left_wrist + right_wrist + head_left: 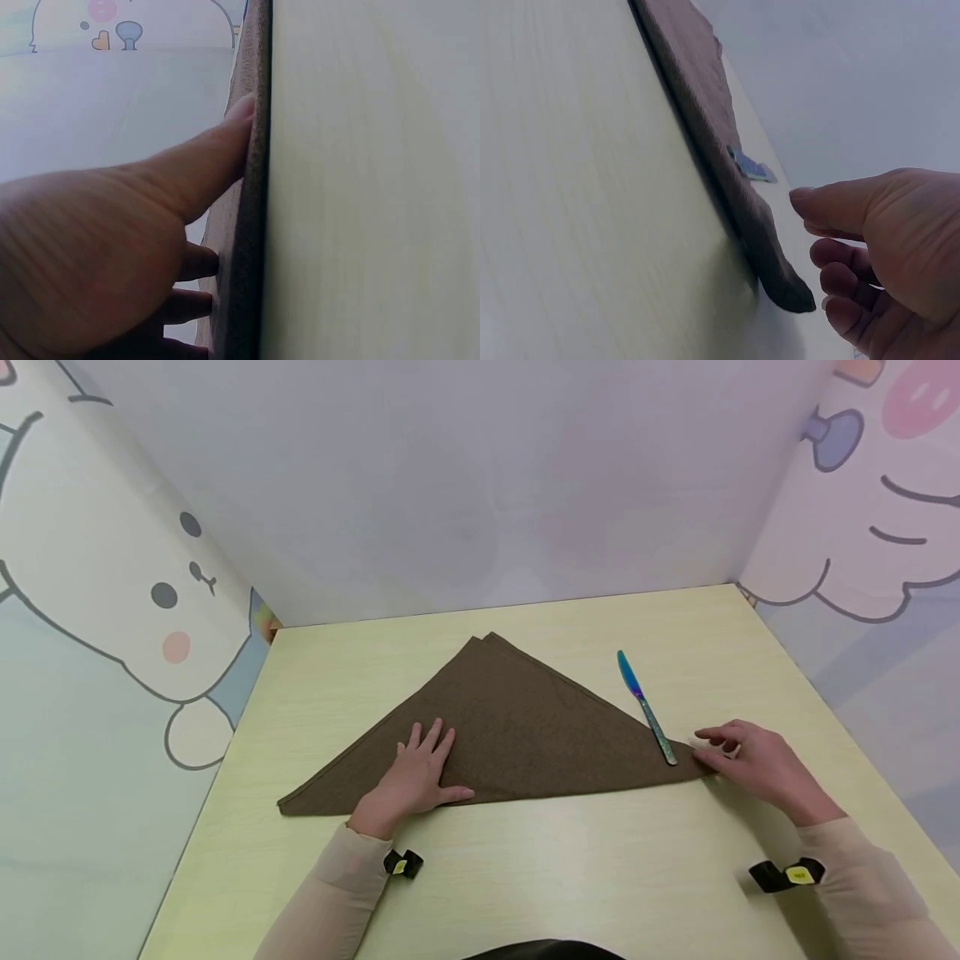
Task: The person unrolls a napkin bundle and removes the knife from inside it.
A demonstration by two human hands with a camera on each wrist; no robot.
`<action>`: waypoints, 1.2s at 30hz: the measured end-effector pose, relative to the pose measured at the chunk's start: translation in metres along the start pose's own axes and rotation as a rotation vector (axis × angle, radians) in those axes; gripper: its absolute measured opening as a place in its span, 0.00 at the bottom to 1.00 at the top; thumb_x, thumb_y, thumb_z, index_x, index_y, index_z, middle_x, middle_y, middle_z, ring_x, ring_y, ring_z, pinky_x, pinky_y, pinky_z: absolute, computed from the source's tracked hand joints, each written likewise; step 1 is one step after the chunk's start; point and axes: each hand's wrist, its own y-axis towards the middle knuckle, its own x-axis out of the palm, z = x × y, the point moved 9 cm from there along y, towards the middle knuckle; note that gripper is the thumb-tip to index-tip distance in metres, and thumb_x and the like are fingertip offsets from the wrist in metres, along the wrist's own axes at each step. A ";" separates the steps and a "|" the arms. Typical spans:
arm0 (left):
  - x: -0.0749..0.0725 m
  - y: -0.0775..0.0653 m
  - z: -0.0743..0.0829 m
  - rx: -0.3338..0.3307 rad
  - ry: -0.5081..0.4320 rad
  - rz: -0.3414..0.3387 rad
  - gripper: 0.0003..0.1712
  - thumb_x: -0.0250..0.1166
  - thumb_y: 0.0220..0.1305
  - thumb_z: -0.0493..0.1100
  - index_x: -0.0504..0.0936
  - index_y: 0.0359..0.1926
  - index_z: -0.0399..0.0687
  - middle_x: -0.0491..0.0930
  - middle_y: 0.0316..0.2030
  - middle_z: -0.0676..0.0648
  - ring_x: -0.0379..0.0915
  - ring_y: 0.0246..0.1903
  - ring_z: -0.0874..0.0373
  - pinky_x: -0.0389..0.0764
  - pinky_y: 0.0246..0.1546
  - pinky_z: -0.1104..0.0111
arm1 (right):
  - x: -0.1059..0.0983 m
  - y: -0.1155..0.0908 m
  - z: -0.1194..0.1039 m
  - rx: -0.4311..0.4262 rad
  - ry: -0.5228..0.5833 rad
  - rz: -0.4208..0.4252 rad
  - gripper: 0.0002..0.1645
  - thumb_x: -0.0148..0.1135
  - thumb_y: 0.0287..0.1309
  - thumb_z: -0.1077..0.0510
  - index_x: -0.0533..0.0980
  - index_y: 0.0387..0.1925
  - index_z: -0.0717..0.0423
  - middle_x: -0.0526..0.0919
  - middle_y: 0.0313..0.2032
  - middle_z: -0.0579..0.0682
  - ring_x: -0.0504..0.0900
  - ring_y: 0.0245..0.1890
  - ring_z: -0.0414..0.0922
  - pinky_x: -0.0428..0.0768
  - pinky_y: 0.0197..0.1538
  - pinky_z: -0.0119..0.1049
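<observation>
A brown cloth [540, 735], folded into a triangle, lies with its long edge toward me. My left hand [416, 772] rests on its left part, fingers spread and thumb along the near edge; the left wrist view shows that thumb [206, 161] against the fold. At the cloth's right corner is my right hand [757, 764], fingers loosely bent. The right wrist view shows the corner slightly raised and a gap between it and the thumb [840, 206]. A table knife [648, 714] with a shiny blue blade lies slantwise, its handle end over the cloth's right part.
The pale wooden table [562, 860] extends around the cloth. A plain pale wall [487, 485] stands behind it, with cartoon-printed panels [112, 568] at the left and right sides. Black straps with yellow tags [798, 875] sit at both wrists.
</observation>
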 end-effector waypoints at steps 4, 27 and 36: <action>0.000 0.000 0.000 -0.004 -0.003 0.000 0.60 0.62 0.53 0.73 0.52 0.75 0.44 0.43 0.74 0.37 0.34 0.70 0.30 0.55 0.60 0.35 | 0.000 0.008 -0.014 -0.018 0.035 0.034 0.22 0.68 0.58 0.48 0.82 0.48 0.60 0.82 0.32 0.46 0.76 0.30 0.41 0.74 0.30 0.33; 0.000 0.000 0.001 -0.004 0.011 0.003 0.59 0.61 0.53 0.74 0.52 0.75 0.44 0.43 0.74 0.37 0.35 0.70 0.30 0.56 0.60 0.35 | 0.029 0.045 -0.020 0.067 0.001 0.026 0.33 0.66 0.57 0.42 0.79 0.48 0.69 0.83 0.26 0.49 0.79 0.27 0.44 0.78 0.34 0.45; 0.001 0.000 0.001 -0.014 0.030 -0.014 0.60 0.60 0.53 0.75 0.51 0.75 0.44 0.43 0.74 0.37 0.35 0.70 0.31 0.56 0.60 0.36 | 0.032 0.049 -0.021 0.047 -0.014 0.026 0.29 0.66 0.57 0.44 0.80 0.45 0.67 0.84 0.25 0.47 0.80 0.27 0.45 0.78 0.34 0.46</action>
